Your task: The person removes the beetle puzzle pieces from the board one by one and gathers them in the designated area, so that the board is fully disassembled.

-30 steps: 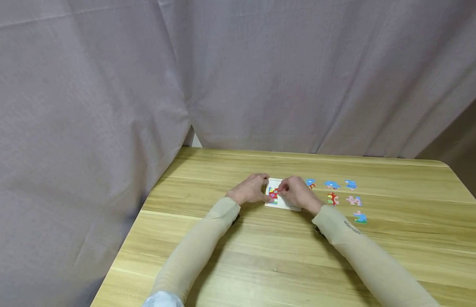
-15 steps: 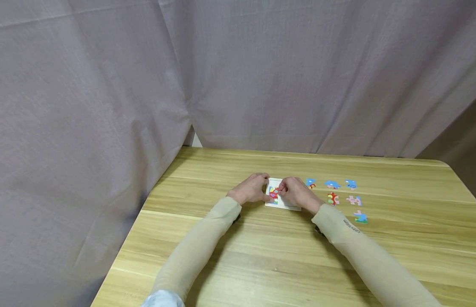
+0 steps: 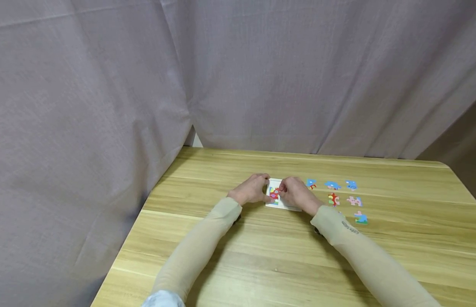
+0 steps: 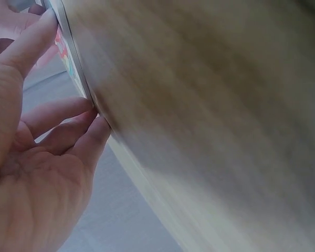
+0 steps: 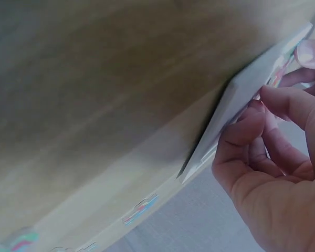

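A white puzzle tray lies on the table, with joined red, yellow and blue puzzle pieces along its left side. My left hand holds the tray's left edge, thumb near the front and fingers at the back corner; the left wrist view shows these fingertips against the tray rim. Over the middle of the tray, my right hand pinches a puzzle piece between thumb and index finger, mostly hidden by the fingers. From the right wrist, the tray appears edge-on beside the right hand.
Loose pieces lie right of the tray: blue ones at the back, a red one, a pink one and a blue-green one. Another is partly hidden by the right sleeve. A grey curtain hangs behind the wooden table.
Both hands stay at nearly the same place on the tray. The right forearm has shifted slightly, and a bit of a loose piece now shows beside its sleeve.
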Motion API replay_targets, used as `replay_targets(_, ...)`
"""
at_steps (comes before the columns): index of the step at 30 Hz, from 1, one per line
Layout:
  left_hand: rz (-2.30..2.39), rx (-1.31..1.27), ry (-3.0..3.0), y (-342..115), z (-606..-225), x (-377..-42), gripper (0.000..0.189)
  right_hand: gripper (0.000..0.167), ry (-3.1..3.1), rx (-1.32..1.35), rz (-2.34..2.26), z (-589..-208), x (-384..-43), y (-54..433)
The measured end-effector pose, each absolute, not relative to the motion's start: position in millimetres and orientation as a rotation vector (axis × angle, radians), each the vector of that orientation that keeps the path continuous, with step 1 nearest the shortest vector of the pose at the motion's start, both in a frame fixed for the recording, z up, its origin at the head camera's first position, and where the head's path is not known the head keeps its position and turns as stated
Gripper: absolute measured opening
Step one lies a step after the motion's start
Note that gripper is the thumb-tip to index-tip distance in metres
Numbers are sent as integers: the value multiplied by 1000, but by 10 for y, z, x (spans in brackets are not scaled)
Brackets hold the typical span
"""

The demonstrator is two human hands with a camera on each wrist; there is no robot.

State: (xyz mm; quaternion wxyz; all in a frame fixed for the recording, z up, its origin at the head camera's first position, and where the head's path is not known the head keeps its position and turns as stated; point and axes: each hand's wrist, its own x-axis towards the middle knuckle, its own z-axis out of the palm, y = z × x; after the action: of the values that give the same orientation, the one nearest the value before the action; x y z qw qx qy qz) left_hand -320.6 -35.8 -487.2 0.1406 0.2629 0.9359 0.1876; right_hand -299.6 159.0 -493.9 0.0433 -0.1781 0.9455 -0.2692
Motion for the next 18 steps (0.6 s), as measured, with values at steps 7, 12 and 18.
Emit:
replay_targets(7,521,774,2716,-357,-4883,-3216,56,11,2943,-610,-787,-4951,-2982,1587)
replay_targets(12,532,772,2710,-357,-4893,-3216,58,12,2967,-646,-730,-4957,-2979,1582)
replay_targets(18,538,788,2725,-360,-4898,-3219,51,17,3022,-688,-689,-4972,-2953,1574)
